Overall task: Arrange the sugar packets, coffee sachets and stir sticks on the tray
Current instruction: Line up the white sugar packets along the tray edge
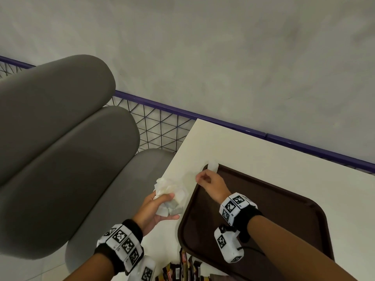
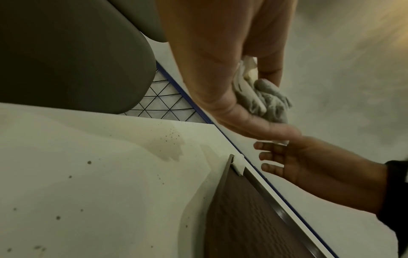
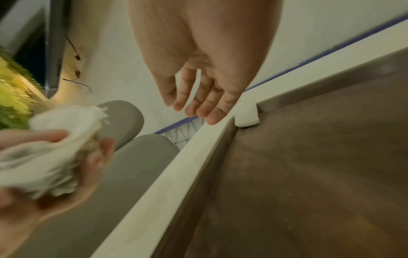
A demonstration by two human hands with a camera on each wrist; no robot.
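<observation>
My left hand (image 1: 156, 207) grips a crumpled bundle of white paper packets (image 1: 172, 191) just off the table's left edge; the bundle (image 2: 262, 99) sits between its thumb and fingers in the left wrist view. One white packet (image 1: 213, 166) lies on the far left corner of the brown tray (image 1: 263, 216). My right hand (image 1: 205, 178) hovers beside that packet (image 3: 246, 117), holding nothing, its fingers (image 3: 212, 117) relaxed and pointing down at the table beside the tray's rim. Dark coffee sachets (image 1: 182, 268) lie on the table near me, left of the tray.
The white table (image 1: 263, 159) runs along a purple rail (image 1: 223, 122) with wire mesh against the grey wall. Grey padded seats (image 1: 71, 149) stand to the left of the table. The tray's surface (image 3: 320, 183) holds only the one packet where I can see it.
</observation>
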